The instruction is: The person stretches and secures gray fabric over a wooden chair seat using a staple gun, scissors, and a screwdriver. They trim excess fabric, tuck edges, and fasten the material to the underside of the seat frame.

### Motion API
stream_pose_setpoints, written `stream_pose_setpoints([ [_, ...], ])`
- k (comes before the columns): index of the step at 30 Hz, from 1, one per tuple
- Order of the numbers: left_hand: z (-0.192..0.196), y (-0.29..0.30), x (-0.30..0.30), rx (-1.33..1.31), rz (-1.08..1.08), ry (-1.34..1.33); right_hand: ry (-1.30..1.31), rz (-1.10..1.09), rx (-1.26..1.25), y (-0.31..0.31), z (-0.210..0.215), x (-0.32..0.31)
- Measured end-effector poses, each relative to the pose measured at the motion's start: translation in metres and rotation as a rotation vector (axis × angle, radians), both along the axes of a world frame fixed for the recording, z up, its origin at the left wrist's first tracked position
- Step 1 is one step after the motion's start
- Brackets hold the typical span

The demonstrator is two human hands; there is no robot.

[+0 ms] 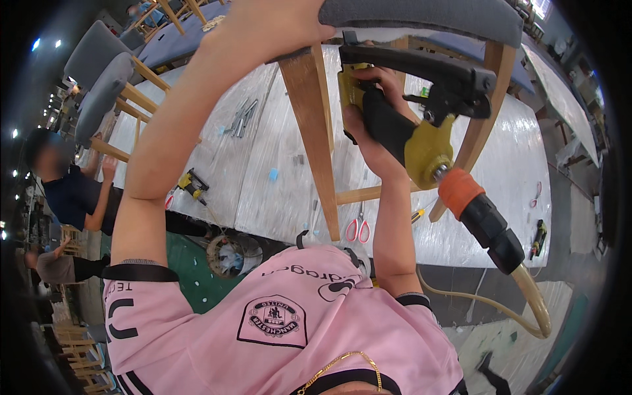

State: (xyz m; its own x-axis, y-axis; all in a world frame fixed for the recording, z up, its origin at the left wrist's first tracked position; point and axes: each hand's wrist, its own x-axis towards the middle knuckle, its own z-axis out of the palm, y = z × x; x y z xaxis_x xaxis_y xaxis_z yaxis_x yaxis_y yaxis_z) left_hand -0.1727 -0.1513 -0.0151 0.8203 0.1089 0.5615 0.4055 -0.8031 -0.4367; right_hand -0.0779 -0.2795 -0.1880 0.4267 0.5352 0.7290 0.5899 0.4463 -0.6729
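Observation:
My right hand [376, 146] is wrapped around the black grip of a yellow and black pneumatic staple gun [421, 155]. An orange and black coupling [464, 194] joins the tool to an air hose [532, 303]. The gun's nose is up against the underside of a chair with a grey padded seat [421, 16] and wooden legs [306, 125]. At the top edge, my left hand [283, 26] grips the left side of that seat, its fingertips partly hidden. The chair stands on a plastic-wrapped table, tilted in my view.
On the table [263, 178] lie loose bolts [242, 118], red-handled scissors [359, 227] and a second yellow staple gun [192, 185]. A bin [230, 257] stands below its near left edge. Another grey chair [105, 85] is at left, beside a person in dark clothes [76, 191].

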Motion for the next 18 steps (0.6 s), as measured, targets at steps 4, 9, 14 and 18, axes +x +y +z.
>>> stream_pose_setpoints([
  [4, 0.02, 0.004, 0.015, -0.22, -0.059, 0.019, 0.037, -0.065, 0.071, -0.036, -0.027, 0.005],
  [9, 0.051, 0.045, 0.049, -0.324, -0.024, -0.001, 0.352, -0.141, 0.175, -0.104, -0.118, 0.004],
  [14, 0.011, 0.058, 0.118, -0.22, 0.158, -0.222, 1.174, -0.228, 0.449, -0.202, -0.189, -0.017],
  [18, 0.02, 0.116, 0.129, -0.263, 0.191, -0.168, 1.803, -0.467, 0.422, -0.298, -0.313, 0.009],
])
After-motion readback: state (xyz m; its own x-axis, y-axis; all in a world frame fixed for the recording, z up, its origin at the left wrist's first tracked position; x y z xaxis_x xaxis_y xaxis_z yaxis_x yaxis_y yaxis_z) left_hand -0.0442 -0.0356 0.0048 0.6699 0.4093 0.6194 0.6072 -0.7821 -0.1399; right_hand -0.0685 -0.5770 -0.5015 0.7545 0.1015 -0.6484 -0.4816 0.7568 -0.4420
